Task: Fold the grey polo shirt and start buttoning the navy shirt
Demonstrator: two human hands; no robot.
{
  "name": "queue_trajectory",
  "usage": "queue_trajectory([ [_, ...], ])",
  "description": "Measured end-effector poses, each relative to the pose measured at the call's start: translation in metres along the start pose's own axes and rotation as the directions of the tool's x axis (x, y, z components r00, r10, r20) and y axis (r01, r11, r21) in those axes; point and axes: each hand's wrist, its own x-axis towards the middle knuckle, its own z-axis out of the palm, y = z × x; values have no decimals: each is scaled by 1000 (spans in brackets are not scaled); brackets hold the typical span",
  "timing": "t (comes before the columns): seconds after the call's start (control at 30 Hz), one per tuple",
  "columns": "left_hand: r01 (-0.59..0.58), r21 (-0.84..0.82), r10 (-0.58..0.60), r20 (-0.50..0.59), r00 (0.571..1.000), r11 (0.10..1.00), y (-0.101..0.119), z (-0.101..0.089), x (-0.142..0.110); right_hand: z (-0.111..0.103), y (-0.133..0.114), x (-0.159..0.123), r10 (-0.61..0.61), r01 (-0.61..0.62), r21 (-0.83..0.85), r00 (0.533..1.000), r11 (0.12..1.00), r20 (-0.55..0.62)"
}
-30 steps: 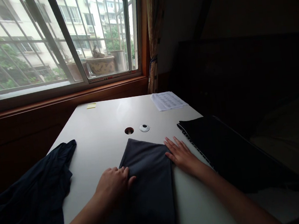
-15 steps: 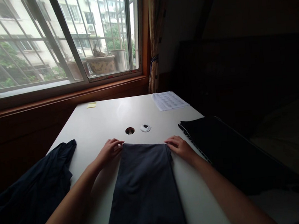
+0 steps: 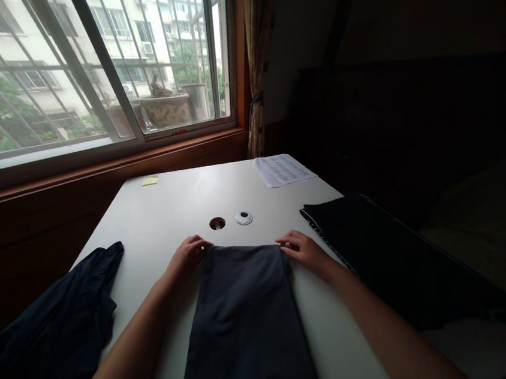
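Observation:
Dark blue-grey folded trousers point(image 3: 249, 322), by their long narrow shape, lie flat down the middle of the white table, their short straight end away from me. At that end's left corner, my left hand point(image 3: 190, 255) pinches the cloth between thumb and fingertips. My right hand point(image 3: 302, 249) has the right corner pinched in the same way. The cloth between the hands is nearly taut, with slight creases below. The near end runs out of view at the bottom.
A crumpled dark garment point(image 3: 59, 324) lies on the table's left side. Folded black cloth point(image 3: 377, 255) lies to the right. Beyond my hands are a cable hole point(image 3: 217, 224), its white cover point(image 3: 244, 218), printed papers point(image 3: 285, 170) and a yellow sticky note point(image 3: 149, 180). A barred window stands behind.
The view has shifted slightly. My left fingers have edged in over the trousers' left corner; my right hand stays at the right corner. The trousers lie nearly as before.

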Motion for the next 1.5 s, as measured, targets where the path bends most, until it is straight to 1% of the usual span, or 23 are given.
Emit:
queue_trajectory([
  [0.13,-3,16,3,-37,999,1000,1,-1,-2,3,1,3,28,-27,-42,999,999,16],
  [0.27,-11,35,13,-61,998,999,0,-3,-4,6,1,5,17,-19,-51,999,998,-35],
  [0.4,-11,61,17,-89,996,998,-3,-1,-4,7,0,6,4,-10,-64,996,998,-85],
  [0.63,-25,102,40,-150,988,995,-6,2,-2,8,-1,6,-19,-3,-182,993,983,-120],
  [0.73,-20,151,56,-238,970,988,1,0,-1,6,-11,5,-44,-5,-249,981,968,-190],
  [0.77,-26,180,73,-258,963,983,6,0,-1,6,-17,5,-64,-4,-286,972,958,-228],
  [0.8,-46,216,102,-255,962,975,13,1,0,7,-25,5,-90,1,-322,961,947,-263],
  [0.83,-84,256,143,-222,965,963,20,3,0,9,-34,6,-121,14,-354,951,935,-283],
  [0.87,-136,295,190,-159,969,946,28,7,1,13,-44,6,-150,35,-376,948,926,-282],
  [0.9,-200,334,238,-75,968,921,36,11,1,19,-55,6,-179,69,-386,950,920,-257],
  [0.93,-260,365,274,15,962,894,44,17,1,27,-66,6,-204,111,-387,957,915,-207],
  [0.97,-302,386,287,98,953,872,50,22,0,35,-76,6,-221,156,-386,967,909,-130],
  [1.03,-321,415,253,212,944,851,57,33,-2,53,-89,6,-239,238,-389,970,890,48],
  [1.07,-301,428,213,242,947,852,58,36,-4,61,-92,5,-218,248,-392,969,886,120],
  [1.13,-229,452,118,259,959,862,55,38,-7,70,-91,4,-136,218,-411,966,885,219],
  [1.17,-187,462,71,257,964,867,52,38,-7,71,-88,4,-85,184,-425,967,886,241],
  [1.23,-109,480,-16,248,969,871,44,34,-8,68,-79,3,10,109,-454,968,884,252],
  [1.3,-47,492,-88,249,964,869,37,29,-7,62,-70,2,76,51,-475,967,878,244],
  [1.37,-2,499,-140,247,959,866,31,25,-7,55,-63,1,114,15,-490,966,872,233],
  [1.5,57,512,-188,207,960,857,19,19,-8,46,-50,-3,161,-37,-497,965,867,207],
])
